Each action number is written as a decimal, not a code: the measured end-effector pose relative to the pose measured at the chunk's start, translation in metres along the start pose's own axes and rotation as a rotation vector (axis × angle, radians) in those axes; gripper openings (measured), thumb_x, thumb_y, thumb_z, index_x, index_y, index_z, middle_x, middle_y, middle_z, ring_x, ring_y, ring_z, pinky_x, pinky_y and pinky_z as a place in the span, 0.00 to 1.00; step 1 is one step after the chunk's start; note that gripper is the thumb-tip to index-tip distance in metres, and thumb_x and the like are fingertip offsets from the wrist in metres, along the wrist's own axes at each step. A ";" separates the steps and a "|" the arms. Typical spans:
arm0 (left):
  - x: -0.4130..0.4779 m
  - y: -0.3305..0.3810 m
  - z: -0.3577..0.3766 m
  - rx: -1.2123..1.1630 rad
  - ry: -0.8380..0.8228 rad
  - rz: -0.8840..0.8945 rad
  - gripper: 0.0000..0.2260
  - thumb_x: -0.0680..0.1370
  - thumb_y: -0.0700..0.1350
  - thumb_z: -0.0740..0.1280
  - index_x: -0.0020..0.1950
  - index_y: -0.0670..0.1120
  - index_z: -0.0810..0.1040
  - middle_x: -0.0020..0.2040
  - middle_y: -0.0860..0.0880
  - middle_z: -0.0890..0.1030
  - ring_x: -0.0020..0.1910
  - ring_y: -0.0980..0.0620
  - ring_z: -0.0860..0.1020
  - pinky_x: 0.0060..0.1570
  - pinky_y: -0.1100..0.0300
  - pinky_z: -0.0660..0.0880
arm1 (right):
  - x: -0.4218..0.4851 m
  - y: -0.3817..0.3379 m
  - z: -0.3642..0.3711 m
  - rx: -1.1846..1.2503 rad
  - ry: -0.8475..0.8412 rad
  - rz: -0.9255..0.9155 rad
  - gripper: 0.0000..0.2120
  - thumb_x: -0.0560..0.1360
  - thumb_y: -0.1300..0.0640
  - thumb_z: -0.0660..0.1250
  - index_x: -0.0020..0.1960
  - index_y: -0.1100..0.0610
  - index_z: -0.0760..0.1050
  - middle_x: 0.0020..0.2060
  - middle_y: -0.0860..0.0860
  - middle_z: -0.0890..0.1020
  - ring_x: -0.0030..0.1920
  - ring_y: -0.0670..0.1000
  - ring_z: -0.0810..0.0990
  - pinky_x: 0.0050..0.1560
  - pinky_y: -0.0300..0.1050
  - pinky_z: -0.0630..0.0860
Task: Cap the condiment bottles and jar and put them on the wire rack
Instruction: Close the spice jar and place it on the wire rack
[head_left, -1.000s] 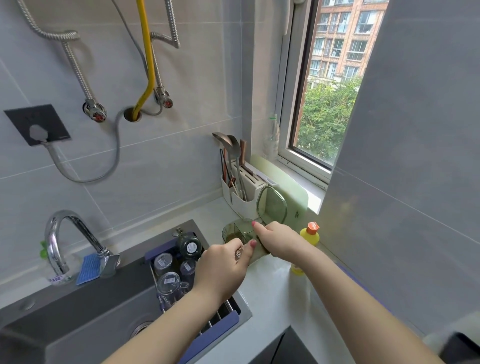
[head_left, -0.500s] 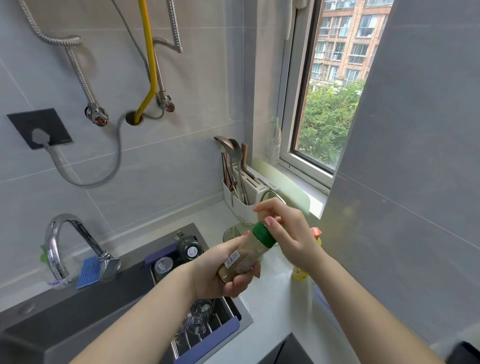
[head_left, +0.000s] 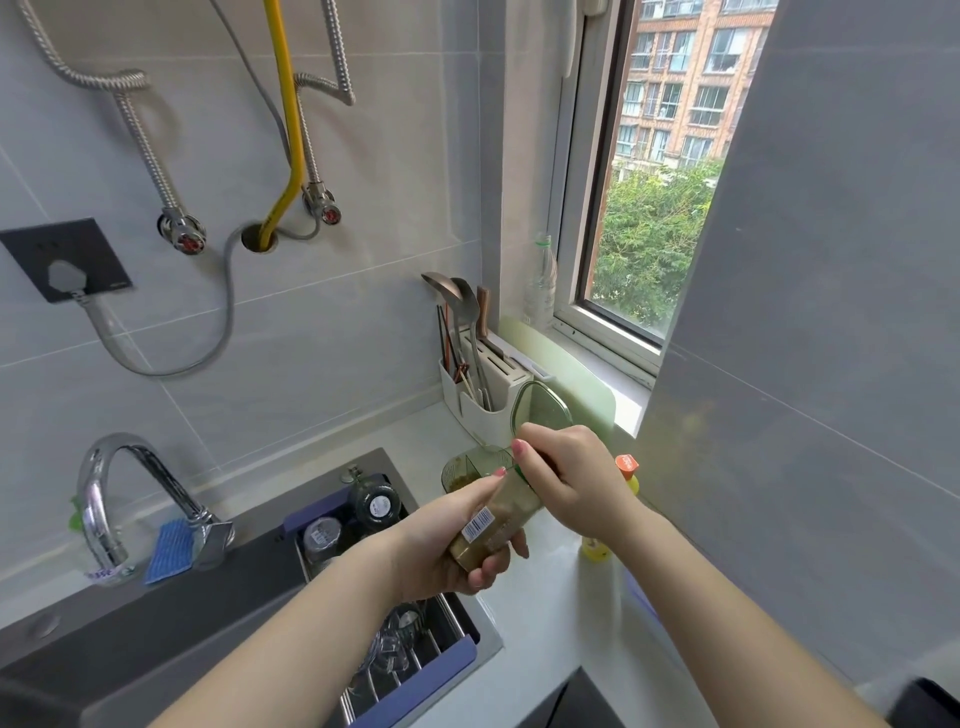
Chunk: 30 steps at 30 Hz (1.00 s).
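the left hand (head_left: 441, 540) is gripping a condiment bottle (head_left: 501, 519) round its lower body, fingers curled underneath and thumb lying along the top. the bottle is tilting up and away to the right, above the near right corner of the sink (head_left: 156, 623). the right hand (head_left: 569, 478) is curling over the bottle's neck, fingers closed round the green cap (head_left: 520, 472) (only a thin sliver of it is showing past the thumb). the bottle is hanging in the air, touching nothing but the two hands.

under the left wrist the wire rack (head_left: 452, 618) is sitting across the right end of the sink, with purple rails at its near and far edges. a dark bottle (head_left: 376, 504) and a small jar (head_left: 322, 535) are standing close together at its far end. something clear and glassy is lying among the nearer wires, too blurred to name.

just behind the hands a green see-through container (head_left: 475, 465) is standing on the table (head_left: 545, 639) with its lid (head_left: 540, 410) tipped up. a white utensil holder (head_left: 491, 410) is standing against the wall behind it. a yellow bottle (head_left: 627, 464) with an orange cap is standing just right of the right wrist, close to the side wall. the table is running as a narrow pale strip between the sink's right edge and that wall, with the right forearm passing over it. the faucet (head_left: 119, 493) is arching over the sink's far left, well apart from the hands.
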<state>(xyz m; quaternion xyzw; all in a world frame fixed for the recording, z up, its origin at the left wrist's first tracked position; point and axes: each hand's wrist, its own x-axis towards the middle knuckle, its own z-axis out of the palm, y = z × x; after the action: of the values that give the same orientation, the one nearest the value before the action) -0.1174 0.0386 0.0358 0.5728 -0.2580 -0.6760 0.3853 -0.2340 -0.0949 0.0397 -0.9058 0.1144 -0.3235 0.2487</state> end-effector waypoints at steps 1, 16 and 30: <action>0.001 0.000 0.003 0.037 0.083 0.025 0.31 0.78 0.68 0.54 0.40 0.41 0.80 0.27 0.46 0.73 0.23 0.53 0.70 0.28 0.62 0.66 | 0.000 0.004 0.002 -0.029 -0.022 0.046 0.18 0.79 0.48 0.54 0.33 0.53 0.61 0.22 0.46 0.62 0.24 0.49 0.62 0.27 0.54 0.64; 0.017 -0.017 0.008 0.981 0.945 0.492 0.26 0.80 0.65 0.51 0.38 0.45 0.74 0.28 0.48 0.76 0.38 0.41 0.78 0.38 0.52 0.77 | 0.010 0.002 0.014 0.082 -0.278 0.617 0.23 0.82 0.51 0.53 0.29 0.55 0.58 0.25 0.49 0.65 0.29 0.51 0.62 0.35 0.47 0.60; 0.018 -0.022 0.003 0.923 0.914 0.399 0.29 0.78 0.66 0.52 0.34 0.44 0.72 0.29 0.46 0.80 0.33 0.45 0.81 0.37 0.53 0.78 | 0.015 -0.005 0.013 0.156 -0.387 0.931 0.29 0.80 0.37 0.45 0.38 0.58 0.71 0.30 0.56 0.76 0.27 0.53 0.73 0.28 0.42 0.70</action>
<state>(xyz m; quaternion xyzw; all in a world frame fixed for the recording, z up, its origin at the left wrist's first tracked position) -0.1265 0.0361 0.0089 0.8481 -0.4320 -0.1027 0.2889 -0.2139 -0.0915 0.0420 -0.7808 0.4333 -0.0120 0.4500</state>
